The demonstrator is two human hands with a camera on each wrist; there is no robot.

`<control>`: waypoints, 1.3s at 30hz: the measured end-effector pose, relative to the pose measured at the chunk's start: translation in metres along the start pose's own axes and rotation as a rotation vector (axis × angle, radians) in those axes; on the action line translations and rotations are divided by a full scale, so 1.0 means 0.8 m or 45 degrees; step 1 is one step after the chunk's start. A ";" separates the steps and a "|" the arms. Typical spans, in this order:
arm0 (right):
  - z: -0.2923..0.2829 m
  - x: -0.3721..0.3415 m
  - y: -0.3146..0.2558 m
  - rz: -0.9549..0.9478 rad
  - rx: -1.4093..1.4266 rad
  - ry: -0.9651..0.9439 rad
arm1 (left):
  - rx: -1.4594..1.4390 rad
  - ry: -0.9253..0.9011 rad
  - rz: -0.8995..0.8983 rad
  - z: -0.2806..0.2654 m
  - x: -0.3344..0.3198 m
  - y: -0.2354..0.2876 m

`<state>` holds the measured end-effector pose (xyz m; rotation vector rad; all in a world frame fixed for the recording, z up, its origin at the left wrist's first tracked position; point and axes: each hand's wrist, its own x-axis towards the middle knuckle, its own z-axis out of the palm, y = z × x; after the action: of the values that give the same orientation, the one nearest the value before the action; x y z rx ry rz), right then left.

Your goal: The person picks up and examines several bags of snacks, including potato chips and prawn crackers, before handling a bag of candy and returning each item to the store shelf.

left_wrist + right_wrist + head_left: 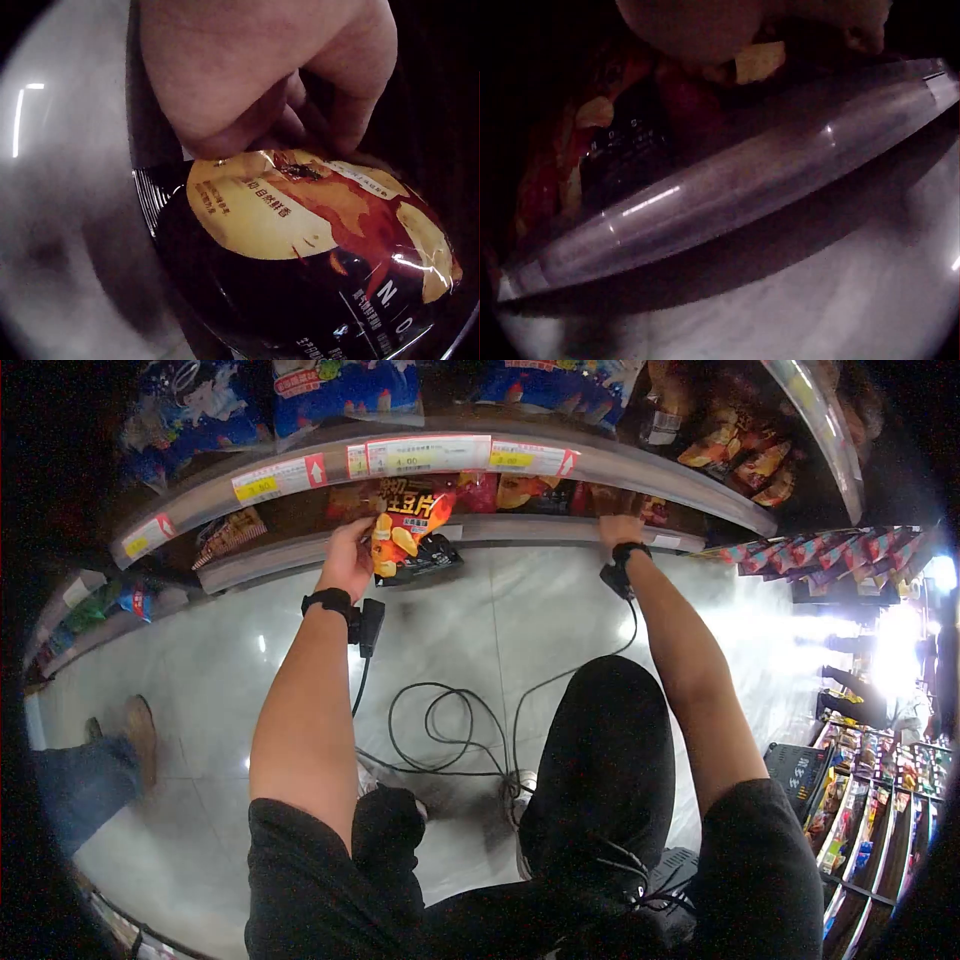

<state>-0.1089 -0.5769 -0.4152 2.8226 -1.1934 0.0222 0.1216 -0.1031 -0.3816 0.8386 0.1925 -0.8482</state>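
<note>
My left hand (350,560) pinches the edge of a black, orange and yellow chip bag (408,532) in front of the lower shelf. In the left wrist view, the fingers of the left hand (270,75) grip the top of that shiny bag (322,232). My right hand (618,530) reaches into the lower shelf among snack bags (535,493), its fingers hidden. The right wrist view shows the right hand (727,30) darkly, above the clear shelf lip (742,169) and by a dark bag (626,146); its grip is unclear.
Blue bags (345,395) fill the shelf above, behind a rail with price tags (430,455). Cables (450,725) lie looped on the grey floor (210,690). Another person's leg (90,780) is at the left. More snack racks (870,820) stand at the right.
</note>
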 end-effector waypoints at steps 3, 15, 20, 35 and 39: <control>-0.020 0.014 -0.015 -0.003 -0.049 -0.072 | -0.002 0.011 0.034 0.006 -0.002 -0.012; -0.135 -0.112 -0.115 -0.173 0.878 0.093 | 0.172 -0.122 -0.130 0.047 -0.006 -0.006; -0.172 -0.211 -0.155 -0.248 1.790 -0.714 | 0.190 -0.277 -0.255 0.120 0.007 -0.034; -0.184 -0.222 -0.125 0.189 2.034 -0.654 | 0.995 -0.644 -0.026 0.173 -0.011 -0.082; -0.177 -0.226 -0.122 0.387 1.893 -0.744 | 0.998 -0.646 0.036 0.178 -0.015 -0.085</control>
<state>-0.1626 -0.3691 -0.2882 3.8930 -2.5503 0.1812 0.0408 -0.2241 -0.3193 1.3062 -0.6372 -1.0958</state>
